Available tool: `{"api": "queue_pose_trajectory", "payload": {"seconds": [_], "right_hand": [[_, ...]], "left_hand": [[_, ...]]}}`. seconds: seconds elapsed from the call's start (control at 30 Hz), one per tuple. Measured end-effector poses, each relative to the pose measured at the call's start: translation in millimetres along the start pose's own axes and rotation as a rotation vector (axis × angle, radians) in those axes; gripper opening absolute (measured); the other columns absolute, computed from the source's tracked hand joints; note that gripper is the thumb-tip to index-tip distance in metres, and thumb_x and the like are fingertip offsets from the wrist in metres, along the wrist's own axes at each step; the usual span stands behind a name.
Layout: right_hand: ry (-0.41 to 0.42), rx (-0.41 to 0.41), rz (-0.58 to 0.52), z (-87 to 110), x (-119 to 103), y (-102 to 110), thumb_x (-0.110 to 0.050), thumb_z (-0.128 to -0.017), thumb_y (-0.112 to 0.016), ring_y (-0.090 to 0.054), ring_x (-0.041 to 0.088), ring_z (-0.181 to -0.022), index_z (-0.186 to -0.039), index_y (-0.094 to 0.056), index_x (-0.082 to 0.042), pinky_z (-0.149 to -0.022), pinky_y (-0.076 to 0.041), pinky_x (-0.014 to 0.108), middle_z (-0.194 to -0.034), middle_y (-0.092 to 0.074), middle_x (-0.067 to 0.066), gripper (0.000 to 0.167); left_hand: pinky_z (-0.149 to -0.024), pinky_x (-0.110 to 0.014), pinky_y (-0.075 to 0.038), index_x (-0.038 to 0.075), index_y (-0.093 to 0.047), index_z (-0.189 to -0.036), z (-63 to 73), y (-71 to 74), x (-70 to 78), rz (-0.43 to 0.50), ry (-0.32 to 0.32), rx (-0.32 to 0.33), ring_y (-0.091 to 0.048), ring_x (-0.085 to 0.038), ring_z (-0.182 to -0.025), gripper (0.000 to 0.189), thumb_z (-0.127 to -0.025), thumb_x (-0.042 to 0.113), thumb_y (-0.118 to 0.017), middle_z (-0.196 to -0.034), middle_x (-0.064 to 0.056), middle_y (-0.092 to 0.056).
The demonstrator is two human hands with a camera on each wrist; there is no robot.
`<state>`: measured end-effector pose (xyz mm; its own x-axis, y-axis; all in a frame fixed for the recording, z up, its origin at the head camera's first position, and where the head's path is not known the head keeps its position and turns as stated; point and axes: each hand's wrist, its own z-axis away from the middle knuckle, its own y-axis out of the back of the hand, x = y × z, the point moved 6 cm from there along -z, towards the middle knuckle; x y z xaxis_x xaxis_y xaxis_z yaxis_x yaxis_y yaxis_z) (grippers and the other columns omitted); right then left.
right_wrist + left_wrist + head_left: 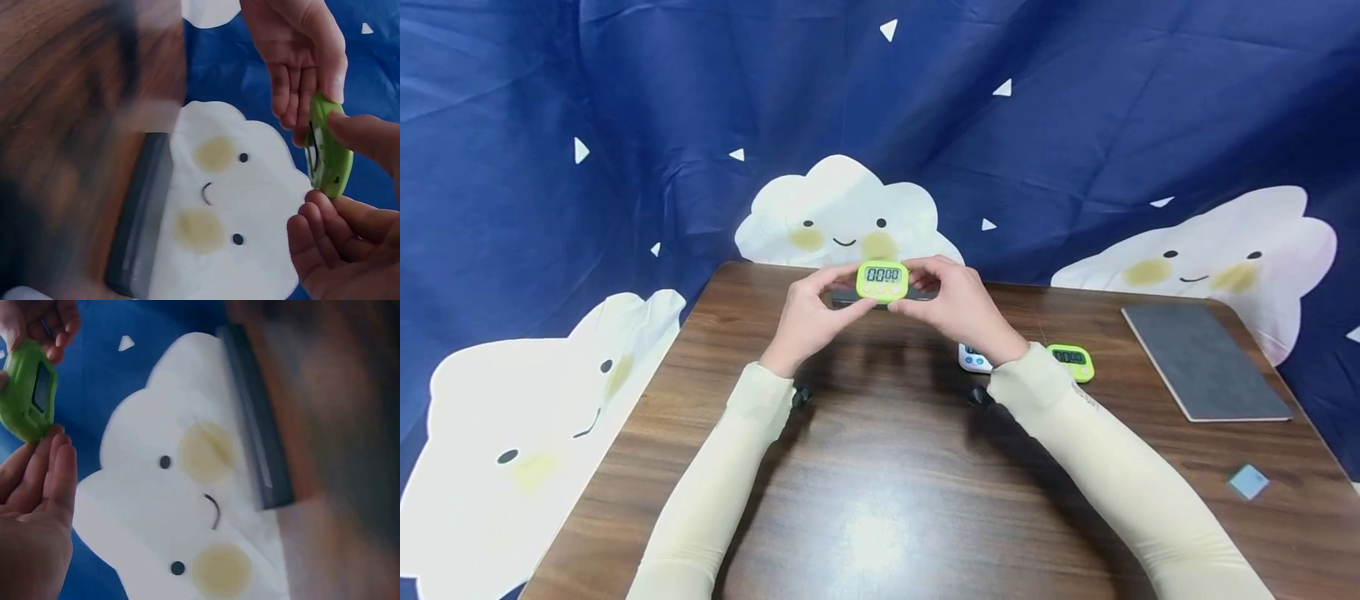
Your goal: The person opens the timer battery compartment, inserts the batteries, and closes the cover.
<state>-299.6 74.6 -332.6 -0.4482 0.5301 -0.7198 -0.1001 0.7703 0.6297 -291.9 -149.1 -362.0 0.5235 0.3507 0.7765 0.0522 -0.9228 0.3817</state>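
A lime-green digital timer (882,282) is held up above the far part of the table, its display facing me and reading 00:00. My left hand (812,312) pinches its left side between thumb and fingers. On the opposite side, my right hand (957,302) pinches the right edge the same way. In the left wrist view the timer (28,394) appears side-on between both hands. From the right wrist, the green timer (331,150) shows its edge, with my right hand (350,250) below and my left hand (306,56) above.
Behind the hands lies a dark bar-shaped object (256,419) at the table's far edge. A white timer (974,360) is partly hidden by my right wrist, near another green timer (1072,363). Rightward are a grey flat notebook-like slab (1206,362) and a small light-blue square (1249,482).
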Motion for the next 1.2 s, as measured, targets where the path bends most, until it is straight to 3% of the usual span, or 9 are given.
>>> {"api": "queue_pose_trajectory", "payload": {"seconds": [0.13,0.37,0.57,0.83,1.2], "right_hand": [[-0.07,-0.083,0.006,1.3,18.7,-16.8,-0.025,-0.089,-0.096,-0.075,0.029,-0.106,-0.137,-0.076,-0.004,-0.095,-0.064,0.039,-0.116,-0.079,0.01,0.056],[-0.173,-0.154,0.021,10.5,50.3,-46.7,-0.024,-0.087,-0.096,-0.072,0.024,-0.1,-0.136,-0.075,-0.002,-0.089,-0.059,0.033,-0.111,-0.079,0.009,0.058],[-0.237,-0.206,0.07,16.4,67.5,-66.0,-0.029,-0.085,-0.096,-0.068,0.019,-0.093,-0.133,-0.076,-0.004,-0.082,-0.055,0.029,-0.106,-0.078,0.006,0.057],[-0.32,-0.253,0.044,20.4,78.8,-76.9,-0.025,-0.085,-0.096,-0.064,0.015,-0.076,-0.136,-0.073,-0.002,-0.068,-0.055,0.026,-0.099,-0.072,0.005,0.06],[-0.366,-0.248,0.078,23.5,81.8,-79.2,-0.024,-0.085,-0.097,-0.063,0.019,-0.087,-0.139,-0.071,-0.002,-0.079,-0.049,0.028,-0.099,-0.072,0.006,0.064]], "left_hand": [[-0.103,-0.053,-0.066,0.011,-0.079,-0.137,6.0,-6.2,-14.0,-0.047,0.058,-0.109,-0.079,-0.031,-0.112,0.05,-0.091,0.022,-0.096,-0.123,-0.01,-0.084],[-0.101,-0.043,-0.068,0.006,-0.078,-0.137,14.4,-22.2,-41.9,-0.183,0.197,-0.338,-0.08,-0.026,-0.112,0.049,-0.094,0.027,-0.092,-0.121,-0.01,-0.084],[-0.098,-0.04,-0.067,0.006,-0.081,-0.129,18.3,-32.5,-55.1,-0.282,0.255,-0.465,-0.08,-0.02,-0.103,0.043,-0.093,0.026,-0.092,-0.112,-0.007,-0.086],[-0.094,-0.037,-0.066,0.008,-0.083,-0.122,18.9,-43.6,-62.5,-0.393,0.304,-0.549,-0.078,-0.017,-0.099,0.036,-0.092,0.027,-0.092,-0.105,-0.003,-0.086],[-0.096,-0.037,-0.066,0.007,-0.081,-0.126,18.7,-51.0,-72.7,-0.402,0.292,-0.583,-0.077,-0.017,-0.1,0.039,-0.093,0.024,-0.091,-0.107,-0.004,-0.085]]}}
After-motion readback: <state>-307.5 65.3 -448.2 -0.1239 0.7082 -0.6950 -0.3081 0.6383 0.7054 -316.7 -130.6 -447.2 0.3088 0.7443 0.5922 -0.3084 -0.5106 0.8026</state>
